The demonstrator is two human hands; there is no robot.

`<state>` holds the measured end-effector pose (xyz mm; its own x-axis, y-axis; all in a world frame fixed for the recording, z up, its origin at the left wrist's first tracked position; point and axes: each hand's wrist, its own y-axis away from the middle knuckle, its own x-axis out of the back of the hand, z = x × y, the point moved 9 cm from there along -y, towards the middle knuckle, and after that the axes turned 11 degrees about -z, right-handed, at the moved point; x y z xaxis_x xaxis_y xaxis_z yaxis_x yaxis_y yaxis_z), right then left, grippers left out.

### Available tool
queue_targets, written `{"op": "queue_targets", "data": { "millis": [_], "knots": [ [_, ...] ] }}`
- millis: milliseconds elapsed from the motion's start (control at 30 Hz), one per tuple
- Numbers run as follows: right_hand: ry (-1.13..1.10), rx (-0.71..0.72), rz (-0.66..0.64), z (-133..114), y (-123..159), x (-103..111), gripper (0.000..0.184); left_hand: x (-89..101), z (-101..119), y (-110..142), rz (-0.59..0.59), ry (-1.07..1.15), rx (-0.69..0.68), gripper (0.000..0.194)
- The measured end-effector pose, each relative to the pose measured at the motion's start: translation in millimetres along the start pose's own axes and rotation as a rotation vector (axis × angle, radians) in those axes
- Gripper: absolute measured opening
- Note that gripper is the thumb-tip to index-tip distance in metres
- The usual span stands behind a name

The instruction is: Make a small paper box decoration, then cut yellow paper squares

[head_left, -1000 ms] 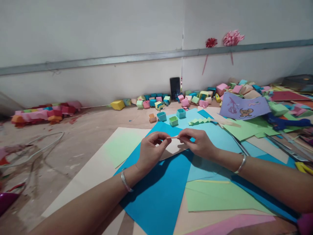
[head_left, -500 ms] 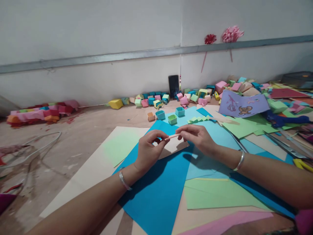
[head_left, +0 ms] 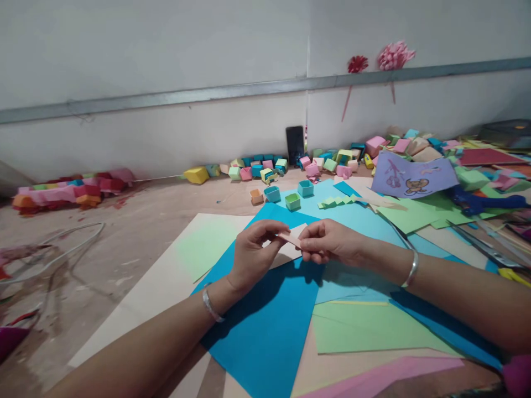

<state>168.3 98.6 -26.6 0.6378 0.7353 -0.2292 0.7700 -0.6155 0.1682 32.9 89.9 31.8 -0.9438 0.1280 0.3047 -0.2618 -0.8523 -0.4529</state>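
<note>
Pinching: left hand (head_left: 257,246) and right hand (head_left: 332,241) grip opposite ends of the peach strip (head_left: 290,239), seemingly steadying it.
Blue sheet (head_left: 261,326): spread below.

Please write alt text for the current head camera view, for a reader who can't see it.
A person's left hand and right hand hold a small pale pink paper strip between them above a large blue sheet. Beyond them sit four small open paper boxes, and a dark phone stands upright near the wall.
</note>
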Motion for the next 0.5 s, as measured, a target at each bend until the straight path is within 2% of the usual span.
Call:
{"op": "queue_targets", "data": {
  "millis": [100,167,233,300,367,500],
  "knots": [
    [0.095,0.09,0.101,-7.3,0.7,7.2,0.025,-8.6,-6.8,0.5,-0.079,0.152,0.117,0.043],
    [0.176,0.141,0.171,-12.6,2.3,10.8,0.027,-16.8,-10.3,1.3,-0.156,0.227,0.196,0.049],
    [0.288,0.174,0.228,-18.2,4.8,12.0,0.03,-19.1,-15.2,2.8,-0.166,0.245,0.278,0.046],
    [0.426,0.206,0.275,-24.7,8.5,11.1,0.031,-16.9,-20.5,4.2,-0.126,0.227,0.344,0.041],
    [0.576,0.252,0.328,-32.5,13.2,9.5,0.029,-15.1,-23.4,4.8,-0.089,0.218,0.369,0.033],
    [0.888,0.365,0.433,-46.7,21.5,4.4,0.021,-17.5,-25.2,4.3,-0.093,0.209,0.365,0.018]
  ]
}}
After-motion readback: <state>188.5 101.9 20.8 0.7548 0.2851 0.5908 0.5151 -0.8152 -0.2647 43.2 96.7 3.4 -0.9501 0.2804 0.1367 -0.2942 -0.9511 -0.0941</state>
